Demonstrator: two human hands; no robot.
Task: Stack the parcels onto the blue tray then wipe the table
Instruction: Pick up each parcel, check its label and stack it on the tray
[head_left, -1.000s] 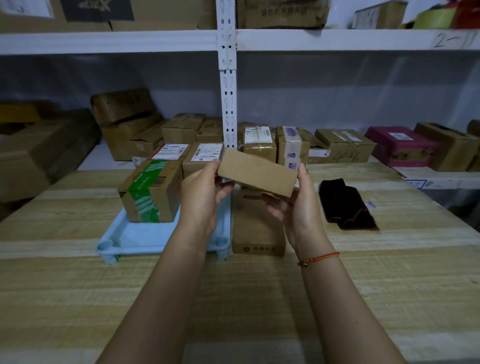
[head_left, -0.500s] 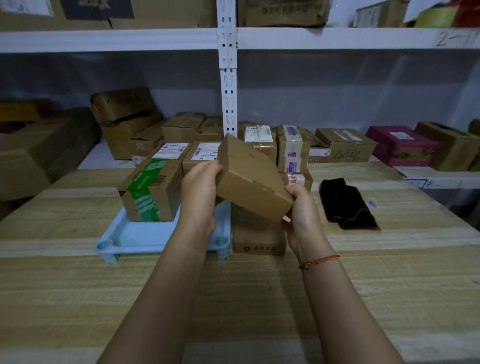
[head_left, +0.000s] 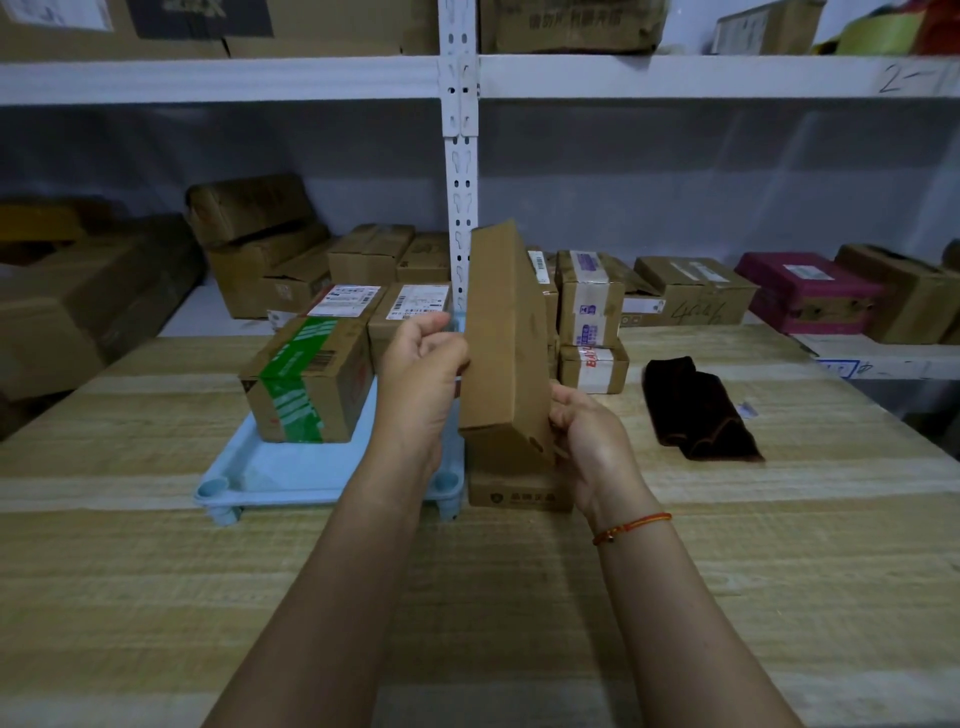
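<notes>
A flat brown parcel (head_left: 506, 343) stands nearly on end in the air above the table. My right hand (head_left: 589, 441) grips its lower right corner. My left hand (head_left: 423, 371) sits against its left edge with fingers curled; whether it still holds the parcel I cannot tell. The blue tray (head_left: 291, 473) lies left of centre and carries a green-taped box (head_left: 306, 379) and labelled boxes behind it. Another brown parcel (head_left: 519, 491) lies on the table under the held one. Small taped parcels (head_left: 592, 332) are stacked behind. A dark cloth (head_left: 698, 410) lies to the right.
The wooden table (head_left: 519, 597) stretches toward me. Behind it, white shelving (head_left: 460, 156) holds many cardboard boxes and a magenta box (head_left: 808, 291) on the right. Large boxes (head_left: 78, 301) crowd the far left.
The held parcel has turned from lying flat to standing almost upright. My right hand slid down to its lower corner and my left hand's fingers curled at its left edge.
</notes>
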